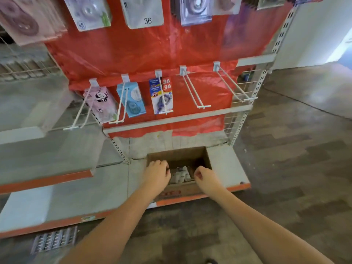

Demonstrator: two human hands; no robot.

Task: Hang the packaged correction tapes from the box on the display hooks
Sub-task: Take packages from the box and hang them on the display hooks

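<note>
Head cam: I look down at a cardboard box (206, 159) in the lower middle of the frame. It sits on the bottom shelf (226, 166) of a rack w/ an orange front edge. Inside the box, down low, are white packaged correction tapes (180, 175), a bit blurry.

My left hand (158, 173) is over the left rim of the box. My fingers there are bent down toward the tapes, but I can't tell if they hold one. My right hand (204, 177) is over the right side of the box, near the front rim. Its fingers (198, 173) are curled in loosely, thumb close to them. I can't tell if anything is pinched there.

Above the box, mid frame, 5 white hooks stick out from a red sheet (133, 54) on the back of the rack. The left hook has a pink panda pack (101, 103). The next has a blue pack (132, 101). The middle one has a pack w/ "36" on red (163, 96). The 4th hook (194, 90) and the 5th hook (231, 84), to the right, are bare.

At the top of the frame more packs hang in a row; one in the top middle shows "36" (144, 12).

Bottom left of the frame: a gray grate (55, 239) in the floor. The brown floor (295, 149) fills the right side.
</note>
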